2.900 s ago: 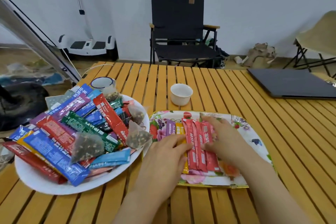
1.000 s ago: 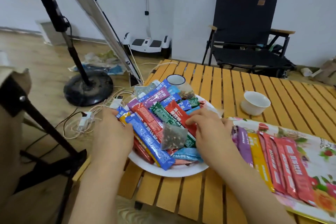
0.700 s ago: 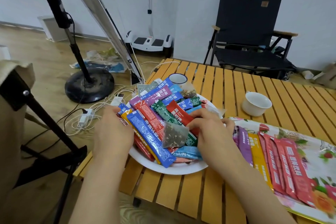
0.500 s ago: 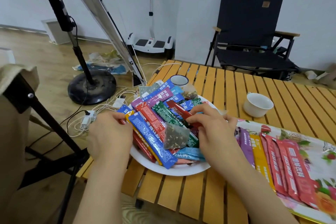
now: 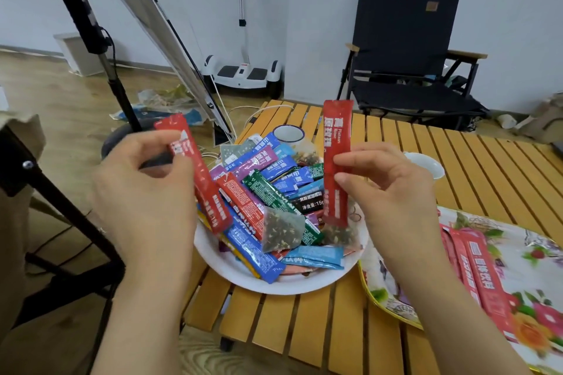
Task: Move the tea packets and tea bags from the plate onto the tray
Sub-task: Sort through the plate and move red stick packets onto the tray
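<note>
Head view: left hand (image 5: 143, 192) pinches one red tea packet (image 5: 195, 173), right hand (image 5: 387, 192) pinches another red packet (image 5: 336, 161), both lifted above the heaped plate (image 5: 274, 283) on the counter (image 5: 426, 155), tray (image 5: 384, 292) just right.

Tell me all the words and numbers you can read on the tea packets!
"Plateau Rose", beside large Chinese characters too blurred to be sure of: on the red packet in the right hand.
"15g", after small Chinese print: on the black packet on the plate.
Everything else on the red packet in the left hand and the other packets is too blurred.
</note>
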A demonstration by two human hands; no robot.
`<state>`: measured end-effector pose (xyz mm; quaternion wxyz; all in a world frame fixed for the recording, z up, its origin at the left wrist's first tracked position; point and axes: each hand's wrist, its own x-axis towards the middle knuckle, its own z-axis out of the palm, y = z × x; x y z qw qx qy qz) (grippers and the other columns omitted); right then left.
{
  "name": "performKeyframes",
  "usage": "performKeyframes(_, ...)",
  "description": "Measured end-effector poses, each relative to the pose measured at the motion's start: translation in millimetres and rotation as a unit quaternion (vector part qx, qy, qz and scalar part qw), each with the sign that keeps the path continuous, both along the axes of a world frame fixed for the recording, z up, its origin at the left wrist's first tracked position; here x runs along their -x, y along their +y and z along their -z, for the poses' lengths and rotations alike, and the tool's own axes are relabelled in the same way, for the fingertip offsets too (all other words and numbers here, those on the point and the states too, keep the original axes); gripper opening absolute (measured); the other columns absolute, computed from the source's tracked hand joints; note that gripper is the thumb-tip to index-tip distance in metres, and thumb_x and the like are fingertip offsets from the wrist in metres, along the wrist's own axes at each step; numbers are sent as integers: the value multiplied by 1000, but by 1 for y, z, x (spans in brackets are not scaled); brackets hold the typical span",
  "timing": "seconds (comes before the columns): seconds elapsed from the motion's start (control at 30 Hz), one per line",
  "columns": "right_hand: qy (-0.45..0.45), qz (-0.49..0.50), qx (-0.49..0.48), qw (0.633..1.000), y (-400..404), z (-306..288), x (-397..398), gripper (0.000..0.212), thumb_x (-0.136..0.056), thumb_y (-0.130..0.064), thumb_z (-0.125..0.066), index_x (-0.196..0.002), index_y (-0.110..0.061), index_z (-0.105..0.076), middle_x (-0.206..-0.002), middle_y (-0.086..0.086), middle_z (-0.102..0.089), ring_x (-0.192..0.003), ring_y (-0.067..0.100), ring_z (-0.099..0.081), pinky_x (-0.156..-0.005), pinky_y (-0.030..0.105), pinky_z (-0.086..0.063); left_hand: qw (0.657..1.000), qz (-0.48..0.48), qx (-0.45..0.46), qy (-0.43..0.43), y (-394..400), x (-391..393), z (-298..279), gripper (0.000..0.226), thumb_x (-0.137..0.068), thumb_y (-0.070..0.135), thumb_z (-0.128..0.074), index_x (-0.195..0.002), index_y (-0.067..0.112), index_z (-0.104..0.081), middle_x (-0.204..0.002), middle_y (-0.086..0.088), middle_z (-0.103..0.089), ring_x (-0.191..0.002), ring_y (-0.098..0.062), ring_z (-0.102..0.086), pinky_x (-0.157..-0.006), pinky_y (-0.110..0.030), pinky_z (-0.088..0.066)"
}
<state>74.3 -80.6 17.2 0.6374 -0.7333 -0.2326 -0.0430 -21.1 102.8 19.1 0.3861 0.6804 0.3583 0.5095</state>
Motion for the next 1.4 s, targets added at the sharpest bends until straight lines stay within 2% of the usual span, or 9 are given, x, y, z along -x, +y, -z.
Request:
performKeyframes(0.17, 64, -30, -6, 997, 5, 2, 7, 24, -87, -8, -61, -93, -29, -51, -100, -14, -60, -96, -5, -61, -53, 19, -56, 994, 66, 46, -74, -6, -9, 2, 9, -91, 23, -57, -98, 26, -62, -89, 16, -64, -70, 10, -59, -56, -10, -47)
performKeyframes(0.3, 67, -83, 66, 992, 20, 9, 20, 38, -90, -2, -54, -99, -36, -40, -98, -14, -50, -98, -5, -55, -52, 11, -52, 993, 15, 64, -101, 6, -8, 6, 11, -91, 24, -53, -91, 34, -57, -87, 18, -59, -72, 10, -60, -65, -21, -50)
performKeyframes(0.43, 50, -100, 123, 986, 31, 25, 27, 43, -93, -8, -51, -124, -33, -34, -101, -22, -45, -98, -12, -52, -60, 7, -52, 989, -8, 122, -80, 23, -8, 17, 22, -85, 28, -51, -75, 47, -55, -84, 15, -59, -79, -17, -64, -84, -47, -53)
performKeyframes(0.6, 0, -102, 207, 973, 40, 34, 32, 47, -93, -15, -51, -133, -31, -32, -124, -12, -39, -114, 3, -45, -69, 9, -50, 968, 84, 234, -15, 18, -14, 27, 29, -98, 20, -45, -82, 34, -64, -100, -4, -67, -88, -20, -67, -69, -33, -54)
performKeyframes(0.8, -59, -75, 324, 941, 42, 43, 32, 44, -87, -34, -55, -128, -27, -41, -117, -10, -40, -102, 4, -47, -83, 23, -51, 965, 160, 97, 181, 14, -24, 37, 24, -88, 19, -62, -110, 15, -69, -116, -7, -64, -99, -21, -62, -80, -32, -51)
performKeyframes(0.87, -76, -69, 373, 922, 40, 46, 29, 46, -84, -46, -58, -123, -27, -44, -114, -9, -40, -103, 7, -50, -84, 28, -51, 963, 145, 56, 222, 11, -28, 36, 27, -87, 20, -64, -112, 11, -68, -120, -6, -63, -97, -14, -57, -79, -19, -44)
performKeyframes(0.97, -76, -55, 390, 916, 36, 46, 24, 35, -84, -36, -59, -115, -23, -51, -108, -8, -42, -97, 8, -51, -81, 30, -50, 960, 136, 59, 236, 5, -36, 39, 29, -86, 24, -66, -108, 6, -67, -114, -10, -62, -76, -6, -47, -56, -7, -32)
performKeyframes(1.17, -80, -16, 378, 922, 27, 42, 18, 31, -87, -31, -59, -116, -22, -52, -108, -7, -43, -93, 4, -48, -77, 24, -49, 960, 68, 65, 264, 2, -46, 46, 40, -82, 37, -68, -104, 3, -64, -120, -18, -51, -85, -11, -35, -69, -22, -30)
performKeyframes(1.4, -64, 15, 345, 936, 20, 35, 18, 46, -88, -34, -59, -130, -24, -42, -125, -9, -41, -105, -2, -42, -79, 15, -48, 977, 51, 68, 194, 4, -43, 46, 12, -81, 30, -70, -74, 20, -69, -109, -13, -62, -95, -24, -60, -56, -19, -32)
